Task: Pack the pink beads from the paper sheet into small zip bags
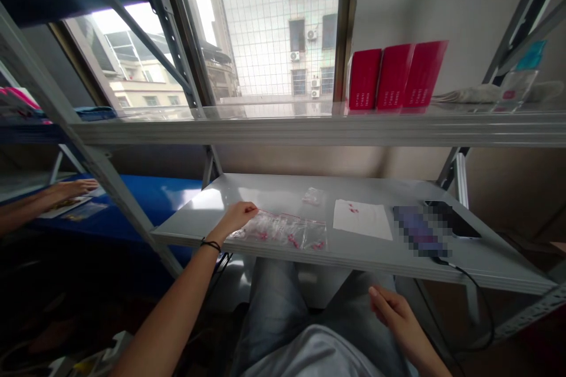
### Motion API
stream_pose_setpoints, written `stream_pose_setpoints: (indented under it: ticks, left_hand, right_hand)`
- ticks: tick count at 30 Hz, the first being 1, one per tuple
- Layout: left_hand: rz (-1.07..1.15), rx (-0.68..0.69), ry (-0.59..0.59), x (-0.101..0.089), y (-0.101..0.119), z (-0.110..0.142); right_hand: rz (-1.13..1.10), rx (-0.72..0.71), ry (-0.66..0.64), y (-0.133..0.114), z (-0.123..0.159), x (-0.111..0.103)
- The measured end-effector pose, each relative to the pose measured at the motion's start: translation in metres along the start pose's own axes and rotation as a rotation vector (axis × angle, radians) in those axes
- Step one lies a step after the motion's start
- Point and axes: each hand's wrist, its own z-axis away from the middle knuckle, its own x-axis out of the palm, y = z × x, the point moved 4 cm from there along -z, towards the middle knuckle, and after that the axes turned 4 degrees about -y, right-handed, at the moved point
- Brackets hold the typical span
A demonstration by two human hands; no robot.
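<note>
My left hand [236, 218] reaches onto the grey shelf [274, 188] with its fingers curled on the left end of a row of clear zip bags [287, 231] that hold small pink pieces. My right hand [391, 306] rests below the shelf over my lap, fingers loosely bent, with nothing seen in it. A white sheet of paper [362, 219] with a few pink pieces on it lies to the right of the bags. One small clear bag [313, 195] lies farther back.
A blurred device [420, 230] and a black phone [455, 221] with a cable lie at the shelf's right. Three red boxes [395, 75] stand on the upper shelf. Another person's hand [71, 189] rests on a blue surface at left. Metal shelf posts frame both sides.
</note>
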Motion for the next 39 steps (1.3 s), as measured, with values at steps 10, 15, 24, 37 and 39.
stream_pose_setpoints:
  ticks: [10, 15, 24, 37, 39]
  left_hand:
    - [-0.309, 0.046, 0.083, 0.026, 0.015, -0.033]
    - [-0.383, 0.325, -0.049, 0.073, 0.088, -0.077]
    - [-0.509, 0.410, -0.117, 0.113, 0.132, -0.118]
    - [-0.170, 0.515, 0.071, 0.091, 0.197, 0.009]
    - [-0.095, 0.612, 0.094, 0.097, 0.205, 0.042]
  right_hand:
    - [0.050, 0.011, -0.055, 0.010, -0.005, 0.000]
    - [0.082, -0.012, -0.027, 0.008, -0.007, 0.005]
    - [0.051, -0.009, 0.018, 0.020, -0.011, -0.006]
    - [0.263, -0.442, 0.121, -0.107, 0.004, -0.021]
    - [0.350, -0.590, 0.049, -0.138, 0.004, -0.014]
